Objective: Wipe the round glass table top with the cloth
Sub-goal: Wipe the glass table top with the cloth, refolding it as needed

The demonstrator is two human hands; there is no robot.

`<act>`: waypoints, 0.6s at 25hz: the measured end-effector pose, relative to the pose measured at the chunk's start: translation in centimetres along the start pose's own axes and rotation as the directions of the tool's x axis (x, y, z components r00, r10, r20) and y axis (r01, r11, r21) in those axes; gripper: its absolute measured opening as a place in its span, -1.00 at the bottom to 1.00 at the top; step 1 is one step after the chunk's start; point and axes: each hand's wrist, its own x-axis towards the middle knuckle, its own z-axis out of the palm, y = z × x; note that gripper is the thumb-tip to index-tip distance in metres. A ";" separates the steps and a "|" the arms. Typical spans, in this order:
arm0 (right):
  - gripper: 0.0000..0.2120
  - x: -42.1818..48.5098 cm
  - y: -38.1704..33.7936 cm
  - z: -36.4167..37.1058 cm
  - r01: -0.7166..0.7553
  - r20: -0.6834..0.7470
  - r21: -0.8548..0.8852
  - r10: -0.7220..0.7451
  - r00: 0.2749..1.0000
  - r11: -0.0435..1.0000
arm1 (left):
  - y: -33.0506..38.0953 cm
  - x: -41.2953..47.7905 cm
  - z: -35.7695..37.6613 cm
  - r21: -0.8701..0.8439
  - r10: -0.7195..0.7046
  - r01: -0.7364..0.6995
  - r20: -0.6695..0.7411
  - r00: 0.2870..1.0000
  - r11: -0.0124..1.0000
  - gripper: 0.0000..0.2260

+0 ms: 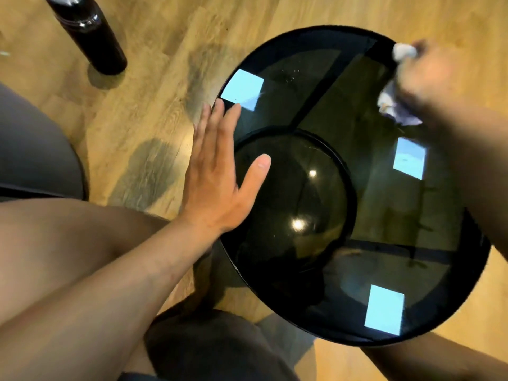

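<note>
The round dark glass table top (354,86) fills the right half of the head view, with a black dome base showing through it. My left hand (217,177) lies flat and open on the glass at its left rim, fingers spread. At the far right of the glass, my right hand (437,75) is blurred and shut on a crumpled pale lavender cloth (395,105), which presses on the glass. Part of the cloth pokes out above the fingers. Small water drops sit on the glass near the far left.
A dark bottle (88,31) stands on the wooden floor (154,86) at the far left. A grey rounded seat (33,149) is at the left edge. My bare legs are below the table's near-left side. Bright rectangles reflect in the glass.
</note>
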 end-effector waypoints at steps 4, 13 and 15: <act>-0.63 -7.3 -21.6 -9.9 0.138 0.266 0.475 -0.291 0.919 0.869 | 0.0 0.0 0.1 -0.026 0.023 -0.024 -0.023 0.999 0.999 -0.36; -0.74 -27.6 -14.3 -17.0 0.386 0.078 0.760 -0.664 0.744 0.522 | 0.4 -0.7 -0.1 -0.026 0.131 -0.132 -0.049 0.990 0.991 -0.41; -0.68 -32.4 -7.9 -18.2 0.447 0.109 0.670 -0.674 0.731 0.593 | 0.3 -0.6 -0.2 0.012 0.104 -0.104 -0.006 0.995 0.995 -0.41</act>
